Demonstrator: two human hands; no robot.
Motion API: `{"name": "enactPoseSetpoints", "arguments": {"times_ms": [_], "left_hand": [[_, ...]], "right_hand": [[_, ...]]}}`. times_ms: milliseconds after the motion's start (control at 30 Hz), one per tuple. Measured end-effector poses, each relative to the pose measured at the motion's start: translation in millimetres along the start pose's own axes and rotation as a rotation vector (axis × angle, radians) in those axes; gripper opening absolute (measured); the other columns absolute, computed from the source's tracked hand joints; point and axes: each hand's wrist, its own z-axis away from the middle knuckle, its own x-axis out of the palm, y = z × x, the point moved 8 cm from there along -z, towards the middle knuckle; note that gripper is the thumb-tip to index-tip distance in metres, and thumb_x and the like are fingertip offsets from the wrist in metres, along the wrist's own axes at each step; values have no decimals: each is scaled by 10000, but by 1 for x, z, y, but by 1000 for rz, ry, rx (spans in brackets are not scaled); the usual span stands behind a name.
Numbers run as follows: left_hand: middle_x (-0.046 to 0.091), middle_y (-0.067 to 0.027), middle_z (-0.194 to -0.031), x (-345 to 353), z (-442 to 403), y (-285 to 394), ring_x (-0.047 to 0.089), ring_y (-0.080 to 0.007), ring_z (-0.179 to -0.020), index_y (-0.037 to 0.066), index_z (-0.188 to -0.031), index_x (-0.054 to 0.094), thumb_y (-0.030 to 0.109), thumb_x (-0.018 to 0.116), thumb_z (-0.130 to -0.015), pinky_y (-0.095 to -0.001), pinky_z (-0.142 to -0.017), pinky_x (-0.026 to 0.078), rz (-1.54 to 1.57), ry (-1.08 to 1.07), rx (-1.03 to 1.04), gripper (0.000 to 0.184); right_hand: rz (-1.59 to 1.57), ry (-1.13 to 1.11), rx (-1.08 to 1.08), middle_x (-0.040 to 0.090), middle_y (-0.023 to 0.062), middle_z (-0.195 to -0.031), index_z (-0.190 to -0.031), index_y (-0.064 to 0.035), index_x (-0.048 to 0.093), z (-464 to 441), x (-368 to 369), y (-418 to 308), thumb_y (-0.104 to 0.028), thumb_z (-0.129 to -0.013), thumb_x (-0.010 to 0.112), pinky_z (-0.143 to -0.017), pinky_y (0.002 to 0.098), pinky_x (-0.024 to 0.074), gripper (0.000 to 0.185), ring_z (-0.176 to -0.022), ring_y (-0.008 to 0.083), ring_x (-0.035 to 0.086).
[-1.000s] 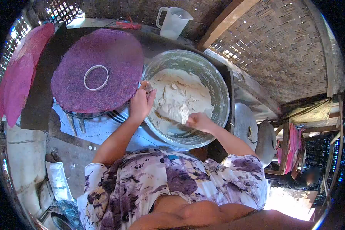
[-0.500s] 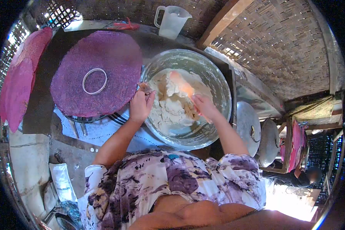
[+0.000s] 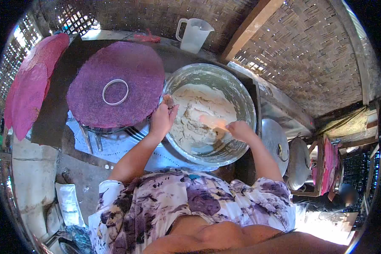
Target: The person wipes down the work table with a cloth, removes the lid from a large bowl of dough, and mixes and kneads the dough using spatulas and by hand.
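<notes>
A wide metal basin (image 3: pixel 241 95) holds pale, lumpy dough-like flour mix (image 3: pixel 201 95). My right hand (image 3: pixel 241 131), over the basin's right half, is closed on the handle of an orange spatula (image 3: pixel 213 122), whose blade touches the mix and is partly coated with it. At the basin's left rim is my left hand (image 3: pixel 161 120), its fingers closed around a small brownish thing at the rim that I cannot make out. Just left of that hand lies a large round purple mat (image 3: pixel 114 67) with a white ring (image 3: pixel 115 92) on it.
Pink sheets (image 3: pixel 29 93) stand at the far left. A clear pitcher (image 3: pixel 194 36) is behind the basin. Round metal lids (image 3: pixel 275 142) sit to the right. A white-blue cloth (image 3: pixel 101 148) lies under the mat. Another person (image 3: pixel 334 201) is at the far right.
My right hand has moved right and slightly down with the spatula, whose blade has swung lower in the mix. My left hand stays at the rim. The whole view has shifted slightly.
</notes>
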Motion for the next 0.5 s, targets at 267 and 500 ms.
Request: {"name": "enactPoseSetpoints", "arguments": {"times_ms": [267,500], "left_hand": [[586,-216,-733,-5,-3,9,585,-378,-665,-24,-899,529,304,590,-808,-445,-595,461,-11,-3,-3,345],[583,-232,-780,2,0,0,576,-394,-718,-31,-851,535,308,573,-821,-453,-626,455,63,-36,-20,343]], "right_hand": [[-76,228,278,620,174,-808,-824,-33,616,-13,-15,-10,-300,-874,383,-675,439,452,357,-775,332,595],[-169,-37,98,596,136,-684,-864,-37,622,-24,10,8,-381,-842,485,-543,385,449,371,-625,270,592]]}}
